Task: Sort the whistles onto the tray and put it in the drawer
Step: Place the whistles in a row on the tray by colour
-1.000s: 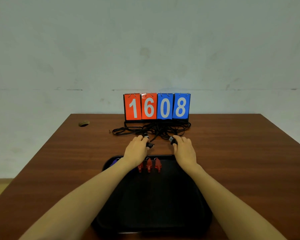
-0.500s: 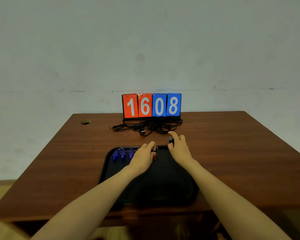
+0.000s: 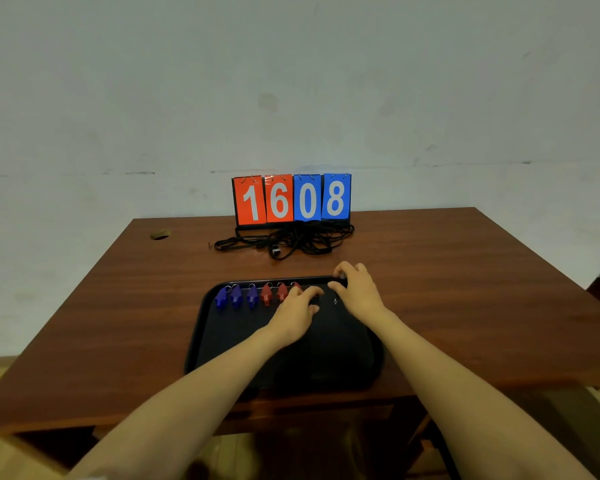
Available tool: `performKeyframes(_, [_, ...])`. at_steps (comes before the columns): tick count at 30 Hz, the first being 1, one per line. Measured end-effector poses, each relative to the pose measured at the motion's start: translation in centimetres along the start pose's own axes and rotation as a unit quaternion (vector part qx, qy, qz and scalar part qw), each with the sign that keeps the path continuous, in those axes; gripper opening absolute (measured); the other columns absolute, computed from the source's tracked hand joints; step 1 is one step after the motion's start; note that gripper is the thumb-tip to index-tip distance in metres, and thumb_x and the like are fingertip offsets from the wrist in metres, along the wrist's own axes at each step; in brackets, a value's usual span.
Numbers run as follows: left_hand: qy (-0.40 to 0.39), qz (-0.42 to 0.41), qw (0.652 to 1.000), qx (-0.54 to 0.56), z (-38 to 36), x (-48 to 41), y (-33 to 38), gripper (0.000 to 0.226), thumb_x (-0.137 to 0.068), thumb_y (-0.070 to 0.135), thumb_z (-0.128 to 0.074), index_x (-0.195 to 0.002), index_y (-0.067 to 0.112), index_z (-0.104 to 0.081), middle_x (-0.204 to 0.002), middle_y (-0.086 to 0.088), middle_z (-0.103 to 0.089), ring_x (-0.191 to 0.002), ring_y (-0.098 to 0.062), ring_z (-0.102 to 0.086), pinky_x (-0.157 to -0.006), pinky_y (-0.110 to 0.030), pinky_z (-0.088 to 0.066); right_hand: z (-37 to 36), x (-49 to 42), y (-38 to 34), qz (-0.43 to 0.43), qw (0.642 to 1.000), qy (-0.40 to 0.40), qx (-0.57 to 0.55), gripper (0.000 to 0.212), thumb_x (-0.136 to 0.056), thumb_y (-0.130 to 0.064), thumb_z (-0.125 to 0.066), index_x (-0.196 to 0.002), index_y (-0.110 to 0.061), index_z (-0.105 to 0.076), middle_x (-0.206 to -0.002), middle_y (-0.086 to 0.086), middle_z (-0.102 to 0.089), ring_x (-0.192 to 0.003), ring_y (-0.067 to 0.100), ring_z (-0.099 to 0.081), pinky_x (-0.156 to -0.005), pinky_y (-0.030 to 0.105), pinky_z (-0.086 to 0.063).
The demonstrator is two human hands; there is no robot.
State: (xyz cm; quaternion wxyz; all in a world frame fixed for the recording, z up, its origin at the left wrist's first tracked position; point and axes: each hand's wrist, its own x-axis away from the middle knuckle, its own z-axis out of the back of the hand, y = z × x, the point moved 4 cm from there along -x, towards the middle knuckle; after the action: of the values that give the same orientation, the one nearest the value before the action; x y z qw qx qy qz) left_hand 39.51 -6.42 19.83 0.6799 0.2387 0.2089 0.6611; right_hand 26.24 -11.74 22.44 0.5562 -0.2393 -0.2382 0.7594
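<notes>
Flip scoreboard [image 3: 291, 199] reading 1608 at far edge of table [image 3: 465, 271]; hole [image 3: 160, 234] near far-left corner.

Probably a plain office or recording room: bare pale wall [image 3: 291, 81], brown wooden desk [image 3: 430, 271] with a cable hole [image 3: 160, 234], flip number board [image 3: 291, 199] reading 1608, tangled black cords [image 3: 291, 239] before it.

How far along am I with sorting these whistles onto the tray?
Done: three blue whistles and three red whistles line the far edge of the tray. In hand: left hand and right hand work right of the reds; whether they hold anything is too dark to tell. Left: the tray is on the table, not yet in a drawer.
</notes>
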Motion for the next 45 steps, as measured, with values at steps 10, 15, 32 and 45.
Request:
performKeyframes(10, [0.03, 0.028, 0.997, -0.067, -2.9, -3.6, 1.2, 0.034, -0.096, 0.016, -0.047, -0.131, 0.017, -0.046, -0.123, -0.012, -0.049, -0.115, -0.028, -0.049, -0.092, -0.04, -0.046, 0.7, -0.5, 3.4, -0.033, 0.999, 0.029, 0.013, 0.015, -0.093, -0.029, -0.057, -0.102, -0.018, -0.06, -0.1, 0.001, -0.049, -0.085, 0.02, -0.053, -0.075, 0.032, -0.047])
performKeyframes(15, [0.01, 0.045, 0.997, -0.057, -3.9, -4.9, 1.0, 0.04, -0.097, 0.016, -0.047, -0.137, 0.016, -0.043, -0.127, -0.014, -0.047, -0.121, -0.031, -0.045, -0.095, -0.041, -0.043, 0.1, -0.9, 4.3, -0.059, 0.998, 0.004, -0.032, 0.019, -0.096, -0.017, -0.048, -0.114, -0.015, -0.052, -0.117, 0.004, -0.04, -0.083, 0.026, -0.061, -0.078, 0.043, -0.055])
performKeyframes(32, [0.071, -0.084, 0.949, -0.295, -1.7, -3.3, -0.4, 0.051, -0.092, 0.021, -0.047, -0.143, 0.021, -0.038, -0.144, 0.001, -0.041, -0.135, -0.022, -0.028, -0.108, -0.037, -0.019, -0.9, -0.9, 5.5, -0.117, 0.992, 0.037, -0.042, 0.038, -0.088, -0.04, -0.063, -0.118, -0.018, -0.055, -0.106, 0.0, -0.066, -0.095, 0.019, -0.063, -0.077, 0.033, -0.052])
performKeyframes(45, [0.038, -0.087, 0.955, -0.281, -1.9, -5.5, 0.2, 0.031, -0.096, 0.018, -0.046, -0.126, 0.017, -0.053, -0.124, -0.005, -0.053, -0.109, -0.024, -0.054, -0.097, -0.035, -0.03, -1.1, -0.6, 5.5, -0.115, 0.991, 0.045, -0.042, 0.035, -0.088, -0.041, -0.062, -0.114, -0.019, -0.055, -0.099, -0.003, -0.064, -0.09, 0.017, -0.062, -0.074, 0.031, -0.05])
